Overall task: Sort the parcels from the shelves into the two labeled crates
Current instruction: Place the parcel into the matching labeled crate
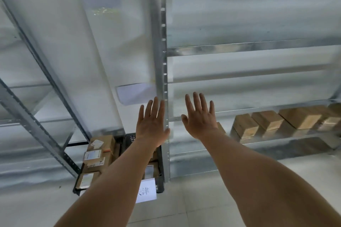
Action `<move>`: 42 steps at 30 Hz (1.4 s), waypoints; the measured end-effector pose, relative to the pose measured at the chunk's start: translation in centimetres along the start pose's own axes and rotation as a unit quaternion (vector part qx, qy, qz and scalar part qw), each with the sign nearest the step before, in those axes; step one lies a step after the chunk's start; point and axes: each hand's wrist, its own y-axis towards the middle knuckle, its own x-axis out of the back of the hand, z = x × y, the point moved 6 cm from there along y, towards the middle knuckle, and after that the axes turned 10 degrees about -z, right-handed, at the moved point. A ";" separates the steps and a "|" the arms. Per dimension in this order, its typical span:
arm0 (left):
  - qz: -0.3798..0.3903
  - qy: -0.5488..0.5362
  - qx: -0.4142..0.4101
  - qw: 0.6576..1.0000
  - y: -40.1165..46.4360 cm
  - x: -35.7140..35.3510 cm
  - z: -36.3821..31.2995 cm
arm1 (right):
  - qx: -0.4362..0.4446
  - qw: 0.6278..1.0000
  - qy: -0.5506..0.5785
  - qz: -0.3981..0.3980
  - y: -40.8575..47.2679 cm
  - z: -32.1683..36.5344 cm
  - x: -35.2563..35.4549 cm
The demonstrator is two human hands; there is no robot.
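Observation:
Both my hands are stretched out in front of me, backs up, fingers straight and spread, holding nothing. My left hand (pixel 151 121) hovers over the black crate (pixel 160 182) on the floor. My right hand (pixel 200 116) is in front of the low shelf of the metal rack (pixel 249 47). Several brown cardboard parcels (pixel 267 120) lie in a row on that low shelf, to the right of my right hand. The crate holds several labelled brown parcels (pixel 96 155) and carries a white paper label (pixel 146 190) on its front. My left forearm hides part of the crate.
A grey metal upright (pixel 162 61) stands between my hands. A second rack (pixel 36 116) runs along the left with bare shelves. A white sheet (pixel 135 93) lies behind the upright. Pale tiled floor (pixel 184 204) spreads below my arms.

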 end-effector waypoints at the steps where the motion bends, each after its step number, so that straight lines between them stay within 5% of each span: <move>1: 0.000 0.003 0.000 1.000 0.3 0.1 -1.6 | -0.002 1.000 0.000 -0.002 -0.2 -1.9 0.4; 20: 0.043 -0.002 0.030 0.999 4.9 -3.1 -28.9 | -0.006 0.999 -0.025 0.036 -1.8 -32.4 -0.6; 42: 0.247 -0.049 0.044 0.967 14.3 -29.5 -35.9 | -0.017 0.974 0.011 0.226 2.3 -39.7 -26.1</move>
